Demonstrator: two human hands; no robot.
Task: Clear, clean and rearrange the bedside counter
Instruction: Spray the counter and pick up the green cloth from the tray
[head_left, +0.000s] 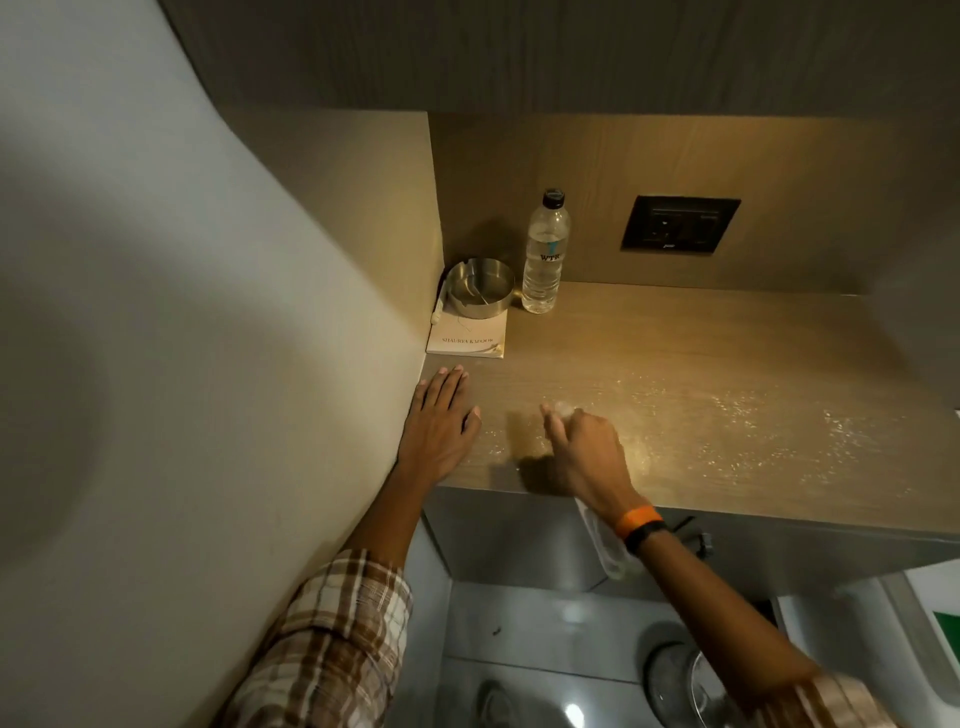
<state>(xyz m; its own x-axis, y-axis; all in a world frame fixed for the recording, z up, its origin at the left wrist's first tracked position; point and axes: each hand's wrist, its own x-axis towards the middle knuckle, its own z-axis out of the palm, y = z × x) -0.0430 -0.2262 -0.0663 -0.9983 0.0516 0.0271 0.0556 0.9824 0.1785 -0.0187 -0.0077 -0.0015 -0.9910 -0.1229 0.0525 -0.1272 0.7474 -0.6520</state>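
Observation:
The wooden bedside counter (675, 353) is wet with droplets across its front and right. My left hand (441, 421) lies flat on its front left corner, fingers apart, holding nothing. To its right, my right hand (587, 452) is closed on a pale cloth (605, 545) pressed to the counter, the cloth's tail hanging over the front edge under my wrist. In the back left corner a metal ashtray (480, 293) sits on a white notepad (467, 338), with a clear water bottle (545, 254) upright beside it.
A white wall (208, 312) closes the left side. A dark socket plate (680, 223) is on the wooden back panel. A cabinet (571, 52) overhangs above. Below the counter are a grey floor and a round metal bin (680, 680).

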